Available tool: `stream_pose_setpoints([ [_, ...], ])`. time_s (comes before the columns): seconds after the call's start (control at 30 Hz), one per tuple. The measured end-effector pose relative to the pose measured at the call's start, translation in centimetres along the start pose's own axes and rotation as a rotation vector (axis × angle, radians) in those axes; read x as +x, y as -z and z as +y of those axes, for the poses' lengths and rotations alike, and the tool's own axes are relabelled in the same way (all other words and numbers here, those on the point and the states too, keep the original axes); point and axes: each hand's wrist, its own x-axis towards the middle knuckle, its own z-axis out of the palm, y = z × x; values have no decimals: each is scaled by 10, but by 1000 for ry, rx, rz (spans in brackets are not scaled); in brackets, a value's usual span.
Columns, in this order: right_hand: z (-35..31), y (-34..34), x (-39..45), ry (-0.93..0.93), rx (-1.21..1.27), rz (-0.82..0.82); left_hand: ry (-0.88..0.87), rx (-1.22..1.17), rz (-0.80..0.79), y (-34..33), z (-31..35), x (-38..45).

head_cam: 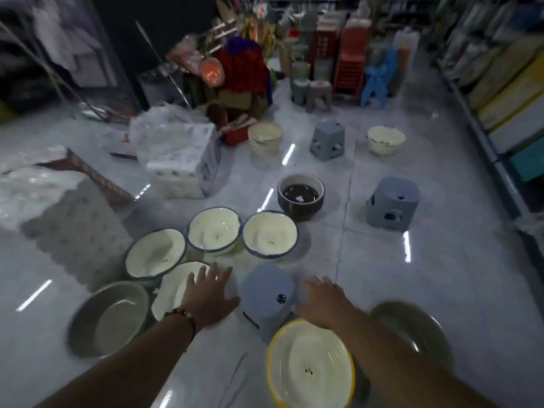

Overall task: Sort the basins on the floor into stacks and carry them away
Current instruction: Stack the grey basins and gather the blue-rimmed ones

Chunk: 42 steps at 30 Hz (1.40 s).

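- While both arms reach forward, the left hand (209,295) and right hand (322,303) flank a grey stool (266,293), fingers spread, grasping nothing.
- Blue-rimmed basins (213,229) sit grouped on the floor (441,275) beyond; a yellow-rimmed basin (309,366) lies nearest.

Dim, motion-blurred, floor (382,275) glare streaks, edges warped

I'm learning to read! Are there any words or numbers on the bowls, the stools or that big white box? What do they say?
No text can be read anywhere in this picture.
White box: bluish marks on its sides, too blurred to read.
Cream basins, such as the yellow-rimmed basin: only small dark specks inside, no letters.
Grey-blue stool: a small round dark spot, no words.
Shelf goods: too blurred.
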Motion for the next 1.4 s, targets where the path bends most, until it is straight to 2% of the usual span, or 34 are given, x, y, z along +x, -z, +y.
stream_pose_setpoints([
  [0.1, -39, 8, -5, 93, -17, -29, 122, -63, 71, 9, -32, -43],
  [0.33, -132, 5, -21, 271, -82, -116, 362, -225, 101, -4, -95, -150],
  [0.53, -208, -39, -29, 386, -234, -157, 539, -278, 95, -26, -160, -221],
  [0.73, -298, -87, -20, 451, -407, -189, 668, -332, 30, -65, -256, -278],
  [1.07, -493, -163, 7, 495, -432, -239, 662, -308, -88, -84, -447, -301],
  [1.4, -595, -192, 93, 455, -354, -323, 567, -323, -162, -100, -536, -224],
])
